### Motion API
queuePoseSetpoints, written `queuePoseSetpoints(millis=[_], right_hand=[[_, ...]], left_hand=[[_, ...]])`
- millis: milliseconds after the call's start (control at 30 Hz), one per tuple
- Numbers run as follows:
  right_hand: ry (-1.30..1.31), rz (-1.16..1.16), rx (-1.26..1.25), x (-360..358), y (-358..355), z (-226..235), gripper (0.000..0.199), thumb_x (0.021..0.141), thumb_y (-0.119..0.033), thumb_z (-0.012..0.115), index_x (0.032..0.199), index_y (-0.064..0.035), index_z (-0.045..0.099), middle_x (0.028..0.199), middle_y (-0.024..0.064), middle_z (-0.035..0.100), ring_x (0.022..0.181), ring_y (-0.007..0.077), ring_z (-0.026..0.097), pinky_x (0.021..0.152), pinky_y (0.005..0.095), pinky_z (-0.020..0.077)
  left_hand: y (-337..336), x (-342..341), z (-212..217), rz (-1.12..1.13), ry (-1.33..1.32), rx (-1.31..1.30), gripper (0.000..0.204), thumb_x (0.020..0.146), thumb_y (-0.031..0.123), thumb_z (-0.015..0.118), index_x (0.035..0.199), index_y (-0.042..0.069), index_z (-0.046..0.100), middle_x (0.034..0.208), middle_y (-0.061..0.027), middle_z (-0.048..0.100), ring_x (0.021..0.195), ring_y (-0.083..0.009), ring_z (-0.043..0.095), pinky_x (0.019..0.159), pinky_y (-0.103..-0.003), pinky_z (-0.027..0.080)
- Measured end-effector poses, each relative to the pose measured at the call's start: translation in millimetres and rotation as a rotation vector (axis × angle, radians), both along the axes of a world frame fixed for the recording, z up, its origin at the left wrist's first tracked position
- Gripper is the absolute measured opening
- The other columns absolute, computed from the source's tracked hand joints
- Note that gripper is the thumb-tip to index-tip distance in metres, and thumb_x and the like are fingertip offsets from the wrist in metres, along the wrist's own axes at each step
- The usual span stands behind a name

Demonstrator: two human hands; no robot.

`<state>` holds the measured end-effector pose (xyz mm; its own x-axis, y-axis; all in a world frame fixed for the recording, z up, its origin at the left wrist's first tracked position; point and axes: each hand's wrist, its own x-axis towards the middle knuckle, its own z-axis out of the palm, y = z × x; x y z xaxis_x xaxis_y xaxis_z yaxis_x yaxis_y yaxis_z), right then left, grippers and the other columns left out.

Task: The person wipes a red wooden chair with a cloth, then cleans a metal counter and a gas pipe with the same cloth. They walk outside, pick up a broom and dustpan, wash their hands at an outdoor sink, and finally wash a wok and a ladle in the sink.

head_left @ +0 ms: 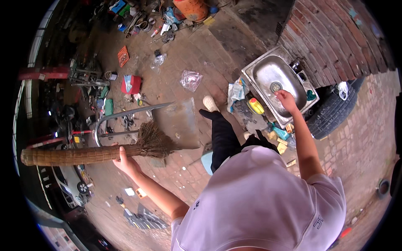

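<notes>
From the head view, over to the left side: the left hand [127, 163] had a firm grip on the straw broom [83, 156], fingers wrapped underneath, thumb up along the handle, right below the bristles. What a long pole that was, lying nearly level, its butt end out at the far left and its bristles fanned toward the middle. Right there, just beyond it, sat the grey metal dustpan [184, 125], bristles overlapping its near left part, its tubular handle [125, 112] looping left behind the broom; whether the hand also had hold of that loop could not be told.

Across to the right! The right hand [286, 100] was out over the steel sink [268, 73], fingers bent, close to the round drain [276, 86]; whether they pinched anything was too small to tell. A dark green cloth [310, 95] lay on the sink's right rim, a tyre [333, 117] sat to the right, and 1 yellow bottle [256, 106] lay just left of the basin. Farther off, left of the sink, a clear plastic bag [191, 80] lay on the brick floor [167, 88], with a red box [131, 85] well to its left.
</notes>
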<state>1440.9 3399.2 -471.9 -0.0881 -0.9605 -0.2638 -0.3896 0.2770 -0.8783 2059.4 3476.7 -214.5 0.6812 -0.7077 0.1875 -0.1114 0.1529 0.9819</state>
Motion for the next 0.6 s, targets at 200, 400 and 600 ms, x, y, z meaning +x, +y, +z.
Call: queuePoseSetpoints(millis=[200,400,600], right_hand=[[0.262,-0.161,0.138,71.0,-80.2,-28.5,0.023,0.085,-0.023,0.057,0.09,-0.0021,0.064,0.077,0.0168,0.064,0.072,0.0287,0.063,0.068,0.0354,0.0482],[0.234,-0.356,0.472,116.5,-47.9,-64.4,0.021,0.078,-0.023,0.059,0.083,-0.0037,0.066,0.074,0.0127,0.065,0.07,0.022,0.063,0.068,0.0342,0.0481],[0.248,-0.687,0.479,146.6,-68.3,-37.6,0.023,0.083,-0.024,0.057,0.087,-0.0031,0.066,0.073,0.01,0.066,0.069,0.0183,0.063,0.066,0.0325,0.0478]], left_hand=[[-248.2,52.3,-59.2,-0.237,0.026,0.143,0.039,0.077,0.004,0.066,0.113,-0.001,0.052,0.107,-0.0075,0.057,0.096,-0.0181,0.052,0.089,-0.033,0.04],[-445.8,-8.7,-92.1,-0.662,-0.093,0.429,0.036,0.072,0.007,0.074,0.104,-0.001,0.059,0.099,-0.0059,0.059,0.087,-0.0146,0.055,0.08,-0.028,0.043],[-616.0,-51.6,-162.6,-0.907,-0.311,0.462,0.023,0.072,0.009,0.074,0.09,-0.001,0.063,0.086,-0.002,0.061,0.078,-0.0114,0.055,0.075,-0.027,0.044]])
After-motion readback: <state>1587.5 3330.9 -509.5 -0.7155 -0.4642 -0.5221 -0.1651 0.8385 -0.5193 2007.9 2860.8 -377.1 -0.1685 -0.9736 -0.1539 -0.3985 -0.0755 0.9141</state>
